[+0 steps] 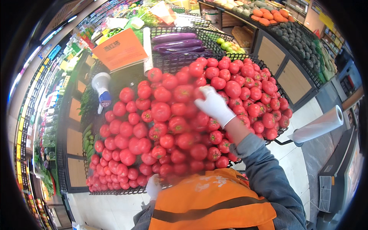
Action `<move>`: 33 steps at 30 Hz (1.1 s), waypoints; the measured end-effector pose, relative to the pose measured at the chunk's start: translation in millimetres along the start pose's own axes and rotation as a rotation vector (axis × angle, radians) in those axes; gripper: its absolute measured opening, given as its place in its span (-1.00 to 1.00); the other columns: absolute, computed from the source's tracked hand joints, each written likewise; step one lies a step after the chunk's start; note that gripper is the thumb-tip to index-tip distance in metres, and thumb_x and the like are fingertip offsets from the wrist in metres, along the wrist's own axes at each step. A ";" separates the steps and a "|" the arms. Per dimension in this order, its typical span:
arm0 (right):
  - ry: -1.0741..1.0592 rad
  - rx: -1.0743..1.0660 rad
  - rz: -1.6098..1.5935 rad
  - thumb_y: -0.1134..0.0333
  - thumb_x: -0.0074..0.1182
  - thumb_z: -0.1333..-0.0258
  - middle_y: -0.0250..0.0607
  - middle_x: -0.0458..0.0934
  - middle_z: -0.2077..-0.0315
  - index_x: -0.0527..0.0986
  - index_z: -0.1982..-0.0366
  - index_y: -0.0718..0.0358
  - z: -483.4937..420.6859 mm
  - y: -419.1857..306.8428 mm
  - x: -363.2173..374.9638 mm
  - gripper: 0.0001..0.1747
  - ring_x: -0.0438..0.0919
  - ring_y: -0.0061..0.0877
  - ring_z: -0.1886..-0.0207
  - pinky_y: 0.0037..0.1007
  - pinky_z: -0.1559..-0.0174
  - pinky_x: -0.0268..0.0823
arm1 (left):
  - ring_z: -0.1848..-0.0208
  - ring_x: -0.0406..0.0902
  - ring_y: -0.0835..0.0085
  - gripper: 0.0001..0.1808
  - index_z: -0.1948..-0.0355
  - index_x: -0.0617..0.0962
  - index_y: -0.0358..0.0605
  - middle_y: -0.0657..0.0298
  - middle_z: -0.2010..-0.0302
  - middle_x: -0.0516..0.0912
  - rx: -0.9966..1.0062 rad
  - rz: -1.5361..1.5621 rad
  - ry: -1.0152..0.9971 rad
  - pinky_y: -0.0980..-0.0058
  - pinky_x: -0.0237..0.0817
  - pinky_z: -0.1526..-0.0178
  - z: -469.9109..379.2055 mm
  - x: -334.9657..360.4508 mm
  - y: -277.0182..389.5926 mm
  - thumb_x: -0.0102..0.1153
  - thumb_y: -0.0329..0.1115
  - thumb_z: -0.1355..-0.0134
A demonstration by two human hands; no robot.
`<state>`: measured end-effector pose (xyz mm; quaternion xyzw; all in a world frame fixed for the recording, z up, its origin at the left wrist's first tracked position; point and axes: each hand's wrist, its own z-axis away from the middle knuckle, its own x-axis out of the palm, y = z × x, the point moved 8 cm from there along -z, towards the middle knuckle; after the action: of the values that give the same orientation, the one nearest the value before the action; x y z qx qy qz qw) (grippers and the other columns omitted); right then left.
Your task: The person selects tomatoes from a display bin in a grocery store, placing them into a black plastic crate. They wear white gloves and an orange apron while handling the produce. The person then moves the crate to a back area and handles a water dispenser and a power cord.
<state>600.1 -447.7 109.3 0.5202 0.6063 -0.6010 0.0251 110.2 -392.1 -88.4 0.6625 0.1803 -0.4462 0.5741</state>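
Observation:
Red tomatoes (161,112) lie heaped across a wide display edged with black plastic mesh (118,192). My right hand (214,105), in a white glove, reaches over the middle of the heap with its fingertips around a tomato (199,93). My left hand (153,187), gloved in white too, is at the near mesh edge, partly hidden by the orange vest; whether it holds anything cannot be seen. Part of the picture around the middle of the heap is blurred.
Purple eggplants (178,44) and green-yellow fruit (230,46) sit behind the tomatoes. A white and blue megaphone (102,89) and an orange sign (120,49) are at the back left. A roll of clear plastic bags (319,125) sticks out at the right edge.

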 end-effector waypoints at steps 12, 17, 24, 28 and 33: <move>-0.323 0.171 -0.481 0.20 0.15 -0.18 0.04 0.46 -0.20 0.34 -0.28 0.33 116.7 -0.4 82.7 -0.33 0.47 -0.24 -0.25 -0.29 -0.26 0.33 | 0.14 0.66 0.13 -0.74 -0.01 0.61 0.03 0.11 0.20 0.71 -0.058 -0.018 -0.150 0.18 0.44 0.09 -9.3 17.5 -31.1 -0.04 -0.25 -0.40; -0.363 0.260 -1.126 0.30 0.05 -0.32 -0.07 0.58 -0.06 0.47 -0.16 0.32 168.2 15.0 56.6 -0.57 0.53 -0.35 -0.15 -0.33 -0.16 0.42 | 0.17 0.64 0.32 -0.69 -0.09 0.55 -0.11 0.19 0.18 0.69 -0.094 0.262 -0.242 0.37 0.46 0.14 -22.8 33.0 -65.8 -0.06 -0.24 -0.45; -0.004 0.811 -1.774 0.21 0.03 -0.29 -0.04 0.57 -0.08 0.45 -0.18 0.33 293.1 65.6 12.7 -0.49 0.62 -0.33 0.06 -0.28 0.06 0.54 | 0.43 0.30 0.68 -0.69 -0.06 0.56 -0.18 0.42 0.38 0.50 0.059 0.839 -0.351 0.73 0.15 0.35 -45.7 -16.9 38.9 0.15 -0.42 -0.30; 0.456 0.879 -1.911 0.16 0.05 -0.24 0.03 0.52 -0.11 0.46 -0.15 0.36 374.0 83.6 5.1 -0.46 0.58 -0.27 -0.02 -0.19 0.04 0.54 | 0.36 0.36 0.68 -0.67 -0.06 0.57 -0.28 0.41 0.36 0.50 0.376 0.761 -0.483 0.71 0.21 0.26 -44.9 -27.5 163.2 0.08 -0.57 -0.25; 0.774 0.870 -1.924 0.22 0.12 -0.20 -0.05 0.57 -0.04 0.50 -0.07 0.29 463.4 72.8 20.7 -0.55 0.56 -0.23 -0.08 -0.18 -0.05 0.50 | 0.24 0.54 0.50 -0.69 -0.01 0.62 -0.24 0.23 0.25 0.63 0.725 0.467 -0.831 0.56 0.37 0.14 -14.7 28.6 281.7 0.03 -0.61 -0.28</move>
<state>363.0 -804.2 -83.5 -0.0478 0.4610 -0.3289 -0.8228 342.8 -464.1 56.8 0.6082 -0.3734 -0.5631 0.4166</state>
